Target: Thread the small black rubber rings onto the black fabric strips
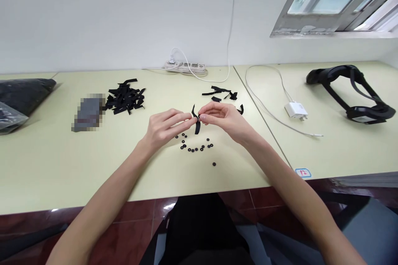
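Between my two hands, a short black fabric strip is held above the table, one end pointing up and the other hanging down. My left hand pinches the strip from the left with thumb and fingertips. From the right, my right hand closes its thumb and forefinger at the strip's middle, on a small dark piece mostly hidden by the fingertips. Just below the hands, several small round black snap buttons lie scattered, some showing a pale centre. One lone button sits nearer the front edge.
A heap of black strips lies back left, beside a pixelated grey item and a black bag. More loose strips lie behind my right hand. A power strip, white charger with cable, and black headset stand farther back and right.
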Motion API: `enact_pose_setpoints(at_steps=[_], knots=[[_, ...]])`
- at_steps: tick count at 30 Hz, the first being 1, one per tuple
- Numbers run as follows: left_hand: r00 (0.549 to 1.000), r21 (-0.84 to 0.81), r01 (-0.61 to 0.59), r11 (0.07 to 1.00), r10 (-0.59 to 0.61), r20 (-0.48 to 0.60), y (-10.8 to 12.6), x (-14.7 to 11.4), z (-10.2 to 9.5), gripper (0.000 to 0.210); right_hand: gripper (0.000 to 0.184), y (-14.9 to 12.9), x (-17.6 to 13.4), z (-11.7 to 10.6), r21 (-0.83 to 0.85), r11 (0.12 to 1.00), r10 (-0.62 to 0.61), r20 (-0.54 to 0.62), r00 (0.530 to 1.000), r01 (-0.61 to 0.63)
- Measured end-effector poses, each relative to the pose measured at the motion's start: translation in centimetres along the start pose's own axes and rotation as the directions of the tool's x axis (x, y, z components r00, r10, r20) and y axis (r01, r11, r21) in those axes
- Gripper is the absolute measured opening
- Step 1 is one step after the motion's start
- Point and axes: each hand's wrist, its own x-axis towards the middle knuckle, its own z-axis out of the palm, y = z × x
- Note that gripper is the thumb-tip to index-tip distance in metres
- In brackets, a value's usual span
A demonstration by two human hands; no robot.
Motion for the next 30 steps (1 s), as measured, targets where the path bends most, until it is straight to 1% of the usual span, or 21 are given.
enact_pose_setpoints(at_steps=[4, 7, 9, 11, 12, 13, 15, 16, 17, 18, 20, 23, 27, 30], knots=[[0.999, -0.056, 0.048, 0.997, -0.047, 0.005, 0.3, 0.1, 0.1, 0.025, 0.025, 0.3, -0.1, 0.4, 0.010, 0.998, 0.067, 0.004, 0.998, -0.067], [0.997, -0.077, 0.079, 0.994, -0.078, 0.009, 0.5, 0.1, 0.0, 0.024, 0.023, 0.7, 0.1, 0.2, 0.053, 0.990, 0.127, 0.045, 0.991, -0.129], [1.000, -0.046, 0.012, 0.999, -0.012, -0.007, 0.5, 0.0, 0.0, 0.019, 0.021, 0.9, 0.1, 0.1, 0.127, 0.975, 0.172, 0.105, 0.980, -0.185], [0.990, 0.038, -0.129, 0.991, 0.131, -0.043, 0.5, 0.0, 0.1, 0.014, 0.019, 1.1, 0.2, 0.1, 0.223, 0.942, 0.212, 0.183, 0.960, -0.250], [0.971, 0.092, -0.218, 0.972, 0.225, -0.076, 0.4, 0.0, 0.2, 0.013, 0.019, 1.2, 0.3, 0.1, 0.269, 0.921, 0.225, 0.219, 0.949, -0.281], [0.941, 0.150, -0.301, 0.942, 0.319, -0.115, 0.4, 0.1, 0.4, 0.013, 0.019, 1.4, 0.3, 0.1, 0.307, 0.901, 0.234, 0.251, 0.939, -0.307], [0.862, 0.251, -0.425, 0.869, 0.474, -0.181, 0.3, 0.2, 0.6, 0.012, 0.020, 1.6, 0.4, 0.2, 0.364, 0.870, 0.236, 0.289, 0.928, -0.334], [0.827, 0.285, -0.462, 0.840, 0.524, -0.204, 0.4, 0.3, 0.7, 0.015, 0.021, 1.7, 0.4, 0.3, 0.384, 0.859, 0.231, 0.297, 0.927, -0.338], [0.804, 0.303, -0.483, 0.821, 0.553, -0.217, 0.4, 0.3, 0.7, 0.019, 0.022, 1.8, 0.4, 0.4, 0.405, 0.850, 0.226, 0.296, 0.928, -0.336], [0.796, 0.308, -0.492, 0.814, 0.564, -0.221, 0.5, 0.4, 0.8, 0.024, 0.023, 1.9, 0.4, 0.5, 0.428, 0.840, 0.220, 0.292, 0.931, -0.333], [0.790, 0.294, -0.499, 0.815, 0.567, -0.234, 0.8, 0.5, 0.7, 0.029, 0.025, 2.1, 0.4, 0.8, 0.477, 0.818, 0.206, 0.281, 0.937, -0.323], [0.787, 0.254, -0.505, 0.825, 0.561, -0.255, 1.3, 0.5, 0.7, 0.030, 0.027, 2.3, 0.4, 1.1, 0.521, 0.795, 0.183, 0.282, 0.942, -0.311], [0.813, 0.207, -0.500, 0.841, 0.538, -0.220, 2.0, 0.4, 0.7, 0.028, 0.027, 2.2, 0.2, 1.1, 0.528, 0.794, 0.164, 0.289, 0.943, -0.300], [0.818, 0.205, -0.500, 0.841, 0.537, -0.207, 2.3, 0.4, 0.7, 0.024, 0.030, 2.1, 0.2, 0.9, 0.514, 0.807, 0.156, 0.289, 0.944, -0.291]])
